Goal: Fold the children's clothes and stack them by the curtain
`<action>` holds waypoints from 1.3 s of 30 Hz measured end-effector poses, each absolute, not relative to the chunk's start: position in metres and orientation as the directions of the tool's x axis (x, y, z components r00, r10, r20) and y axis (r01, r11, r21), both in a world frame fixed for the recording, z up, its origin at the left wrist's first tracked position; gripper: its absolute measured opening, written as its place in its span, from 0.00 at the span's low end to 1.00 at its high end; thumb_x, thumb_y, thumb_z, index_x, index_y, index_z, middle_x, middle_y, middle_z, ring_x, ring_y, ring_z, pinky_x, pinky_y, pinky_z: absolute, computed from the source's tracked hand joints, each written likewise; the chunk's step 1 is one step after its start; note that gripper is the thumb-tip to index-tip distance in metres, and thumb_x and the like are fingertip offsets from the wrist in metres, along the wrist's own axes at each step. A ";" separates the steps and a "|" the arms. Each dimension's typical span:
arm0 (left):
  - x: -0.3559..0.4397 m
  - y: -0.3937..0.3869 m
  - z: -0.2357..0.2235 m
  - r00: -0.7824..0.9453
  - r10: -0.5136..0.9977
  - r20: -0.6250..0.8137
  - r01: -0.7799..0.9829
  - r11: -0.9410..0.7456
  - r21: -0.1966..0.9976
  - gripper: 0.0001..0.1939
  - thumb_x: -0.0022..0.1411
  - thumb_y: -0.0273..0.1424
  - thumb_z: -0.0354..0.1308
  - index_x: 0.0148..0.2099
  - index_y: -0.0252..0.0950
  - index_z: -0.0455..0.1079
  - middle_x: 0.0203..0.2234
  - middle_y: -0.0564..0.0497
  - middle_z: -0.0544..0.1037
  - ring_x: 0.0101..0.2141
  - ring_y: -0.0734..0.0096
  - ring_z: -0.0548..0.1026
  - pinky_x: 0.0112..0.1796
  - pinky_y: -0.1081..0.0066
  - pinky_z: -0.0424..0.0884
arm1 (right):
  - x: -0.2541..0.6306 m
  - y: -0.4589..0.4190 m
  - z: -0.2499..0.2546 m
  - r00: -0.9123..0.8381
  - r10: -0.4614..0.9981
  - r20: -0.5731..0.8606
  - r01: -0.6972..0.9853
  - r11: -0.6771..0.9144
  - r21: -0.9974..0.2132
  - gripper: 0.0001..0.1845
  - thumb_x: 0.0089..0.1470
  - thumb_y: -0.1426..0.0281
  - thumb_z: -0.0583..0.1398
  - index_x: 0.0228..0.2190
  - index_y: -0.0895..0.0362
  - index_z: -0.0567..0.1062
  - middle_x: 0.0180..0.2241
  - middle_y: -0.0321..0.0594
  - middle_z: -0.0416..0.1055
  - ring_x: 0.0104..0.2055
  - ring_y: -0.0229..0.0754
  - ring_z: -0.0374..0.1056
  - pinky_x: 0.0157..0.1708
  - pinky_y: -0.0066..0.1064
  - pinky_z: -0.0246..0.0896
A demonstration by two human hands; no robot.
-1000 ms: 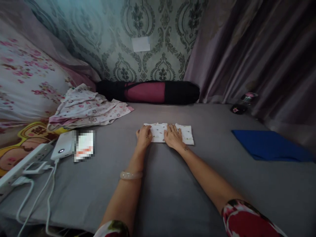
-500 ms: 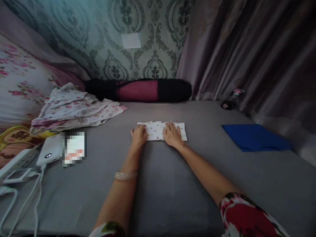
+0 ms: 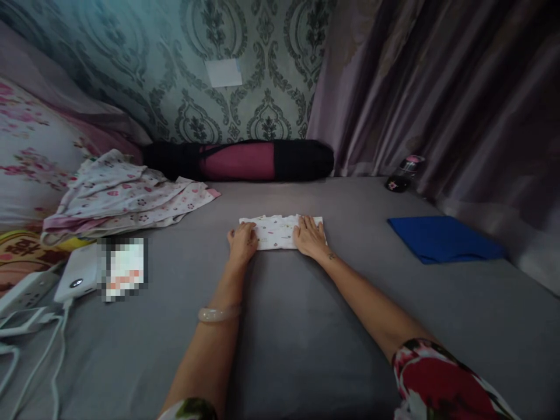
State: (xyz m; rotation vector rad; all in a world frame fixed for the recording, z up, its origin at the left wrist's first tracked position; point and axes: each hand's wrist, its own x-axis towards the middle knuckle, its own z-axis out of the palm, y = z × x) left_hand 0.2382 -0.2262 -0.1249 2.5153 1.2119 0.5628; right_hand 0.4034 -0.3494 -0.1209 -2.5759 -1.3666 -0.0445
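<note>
A small white folded cloth [image 3: 275, 233] with a little coloured print lies flat near the middle of the grey sheet. My left hand [image 3: 243, 242] rests on its left end, fingers slightly bent over the cloth and thumb apart, holding nothing that I can see. Toward the right end, my right hand [image 3: 310, 236] lies flat on the cloth with its fingers stretched out. Both palms face down, and the hands cover the cloth's side parts.
At the left are a crumpled printed garment [image 3: 131, 195], a white power bank [image 3: 81, 271] with cables and a power strip [image 3: 30, 291]. A blue folded cloth [image 3: 441, 239] and a dark bottle [image 3: 402, 175] lie right. A black-and-pink long bag [image 3: 238, 160] lies along the wall.
My right hand has slid a little right along the cloth, toward its right end. My left hand stays at the left end. The whole view has shifted slightly.
</note>
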 end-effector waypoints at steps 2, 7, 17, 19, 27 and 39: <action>0.238 -0.227 -0.124 0.578 0.785 0.222 0.678 -0.614 0.404 0.19 0.63 0.25 0.44 0.53 0.40 0.67 0.54 0.44 0.72 0.60 0.61 0.62 0.57 0.49 0.51 | 0.408 -0.353 -0.120 0.561 0.809 0.176 0.827 -0.538 -0.162 0.31 0.63 0.64 0.40 0.61 0.68 0.56 0.64 0.53 0.50 0.66 0.52 0.43 0.63 0.49 0.31; 0.241 -0.231 -0.124 0.649 0.744 0.159 0.682 -0.662 0.312 0.22 0.68 0.34 0.39 0.61 0.40 0.59 0.63 0.44 0.60 0.64 0.59 0.53 0.60 0.46 0.45 | 0.421 -0.360 -0.127 0.582 0.803 0.130 0.813 -0.568 -0.128 0.32 0.63 0.63 0.40 0.61 0.69 0.55 0.64 0.55 0.49 0.66 0.54 0.43 0.62 0.49 0.33; 0.247 -0.229 -0.115 0.729 0.684 0.024 0.675 -0.725 0.134 0.25 0.69 0.42 0.36 0.61 0.39 0.58 0.62 0.40 0.60 0.61 0.51 0.56 0.57 0.42 0.48 | 0.429 -0.362 -0.120 0.529 0.844 0.092 0.849 -0.526 -0.060 0.30 0.63 0.62 0.42 0.59 0.68 0.59 0.62 0.56 0.55 0.63 0.56 0.49 0.60 0.49 0.40; 0.248 -0.223 -0.106 0.752 0.656 0.058 0.652 -0.754 0.077 0.22 0.68 0.39 0.39 0.57 0.37 0.63 0.56 0.40 0.68 0.56 0.52 0.63 0.56 0.44 0.51 | 0.437 -0.361 -0.114 0.496 0.864 0.085 0.868 -0.495 -0.034 0.27 0.63 0.63 0.43 0.56 0.66 0.65 0.58 0.56 0.62 0.59 0.55 0.55 0.57 0.48 0.45; 0.272 -0.176 -0.080 0.702 0.699 -0.136 0.708 -0.705 0.030 0.16 0.62 0.26 0.48 0.50 0.39 0.70 0.52 0.44 0.71 0.53 0.57 0.67 0.53 0.52 0.57 | 0.494 -0.336 -0.097 0.425 0.900 -0.098 0.895 -0.434 -0.102 0.15 0.58 0.67 0.54 0.44 0.55 0.75 0.47 0.47 0.71 0.50 0.48 0.65 0.47 0.35 0.58; 0.303 -0.132 -0.070 0.692 0.610 -0.385 0.674 -0.737 0.044 0.20 0.45 0.29 0.63 0.44 0.39 0.75 0.40 0.46 0.79 0.43 0.56 0.75 0.45 0.61 0.69 | 0.525 -0.306 -0.087 0.364 0.858 -0.363 0.849 -0.466 -0.249 0.12 0.44 0.71 0.63 0.35 0.54 0.76 0.35 0.39 0.76 0.34 0.41 0.71 0.30 0.29 0.63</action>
